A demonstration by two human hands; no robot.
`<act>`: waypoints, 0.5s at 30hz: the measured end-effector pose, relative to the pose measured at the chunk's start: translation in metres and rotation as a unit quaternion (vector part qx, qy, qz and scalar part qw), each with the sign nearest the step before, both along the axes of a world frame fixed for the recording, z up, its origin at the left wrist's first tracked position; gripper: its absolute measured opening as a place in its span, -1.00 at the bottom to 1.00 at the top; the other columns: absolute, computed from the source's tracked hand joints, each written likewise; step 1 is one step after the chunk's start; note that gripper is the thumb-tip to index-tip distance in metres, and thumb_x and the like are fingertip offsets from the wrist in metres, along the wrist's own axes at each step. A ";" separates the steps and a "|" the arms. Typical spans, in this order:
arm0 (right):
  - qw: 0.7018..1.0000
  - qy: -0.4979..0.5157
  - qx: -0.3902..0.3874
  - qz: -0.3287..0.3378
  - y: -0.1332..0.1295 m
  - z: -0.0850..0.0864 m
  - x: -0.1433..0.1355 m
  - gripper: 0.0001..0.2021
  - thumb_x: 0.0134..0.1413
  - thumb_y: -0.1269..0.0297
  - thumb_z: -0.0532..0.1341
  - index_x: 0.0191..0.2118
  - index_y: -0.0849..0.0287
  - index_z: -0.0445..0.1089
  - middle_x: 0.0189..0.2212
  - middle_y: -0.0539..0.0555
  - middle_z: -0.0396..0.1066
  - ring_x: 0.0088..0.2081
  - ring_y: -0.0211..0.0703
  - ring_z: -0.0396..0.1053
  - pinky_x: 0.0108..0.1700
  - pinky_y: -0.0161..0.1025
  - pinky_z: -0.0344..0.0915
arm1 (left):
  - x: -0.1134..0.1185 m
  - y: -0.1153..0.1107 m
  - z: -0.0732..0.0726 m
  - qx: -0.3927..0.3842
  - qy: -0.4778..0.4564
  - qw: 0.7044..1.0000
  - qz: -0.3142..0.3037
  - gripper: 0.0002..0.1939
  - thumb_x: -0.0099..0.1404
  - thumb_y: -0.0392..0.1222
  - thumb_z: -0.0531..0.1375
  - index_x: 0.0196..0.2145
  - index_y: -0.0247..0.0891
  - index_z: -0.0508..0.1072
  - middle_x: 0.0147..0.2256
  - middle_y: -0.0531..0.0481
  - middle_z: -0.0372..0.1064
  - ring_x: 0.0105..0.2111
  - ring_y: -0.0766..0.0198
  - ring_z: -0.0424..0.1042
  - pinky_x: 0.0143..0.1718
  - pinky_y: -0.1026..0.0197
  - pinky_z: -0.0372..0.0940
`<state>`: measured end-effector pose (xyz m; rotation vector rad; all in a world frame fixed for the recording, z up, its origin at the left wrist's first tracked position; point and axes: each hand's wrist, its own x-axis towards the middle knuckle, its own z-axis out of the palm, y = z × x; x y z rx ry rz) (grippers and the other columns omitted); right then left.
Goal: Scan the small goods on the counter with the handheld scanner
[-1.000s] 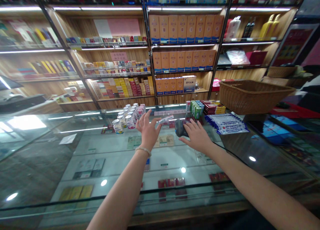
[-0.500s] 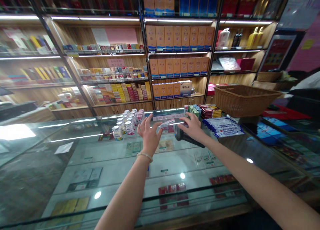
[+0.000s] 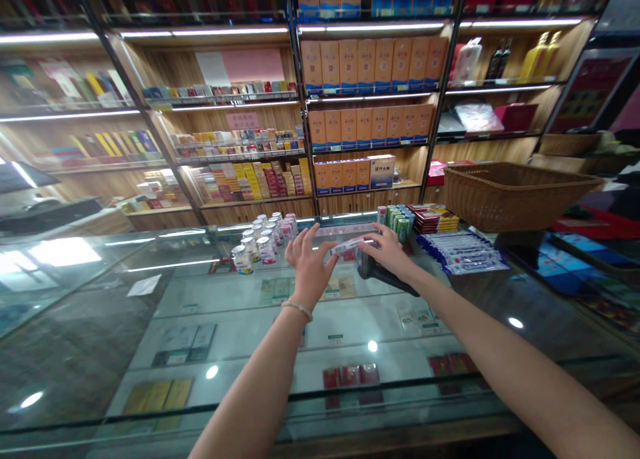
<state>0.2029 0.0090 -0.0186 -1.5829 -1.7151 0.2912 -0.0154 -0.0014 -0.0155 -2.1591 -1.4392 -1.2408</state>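
Note:
Above the glass counter (image 3: 240, 339), my left hand (image 3: 310, 262) pinches the left end of a small, slim white pack (image 3: 346, 246) between thumb and fingertips, its other fingers raised. My right hand (image 3: 390, 251) has its thumb and index finger at the pack's right end. Just below my right hand lies a black handheld device (image 3: 383, 274), partly hidden by that hand. Small jars with silver lids (image 3: 265, 249) stand in rows to the left of my left hand.
Green tubes (image 3: 400, 227), red and yellow boxes (image 3: 433, 219) and blue-white packets (image 3: 465, 251) lie right of my hands. A wicker basket (image 3: 510, 202) sits behind the packets. Shelves of orange boxes (image 3: 357, 129) line the back wall. A paper slip (image 3: 144, 285) rests at left.
My right thumb and fingers have closed onto the pack's right end; before, they were apart from it. The pack lies more level. The whole view has shifted slightly.

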 end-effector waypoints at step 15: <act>0.990 -0.024 0.117 0.078 -0.016 0.023 0.025 -0.58 0.33 -0.09 0.15 0.13 -0.04 0.52 0.44 0.13 0.04 0.47 0.15 -0.10 0.44 0.20 -0.05 | 0.018 -0.010 0.005 -0.036 0.000 0.999 -0.018 -0.56 0.16 0.15 0.45 -0.04 0.01 0.62 0.42 -0.15 0.07 0.37 -0.21 0.08 0.36 -0.33 0.01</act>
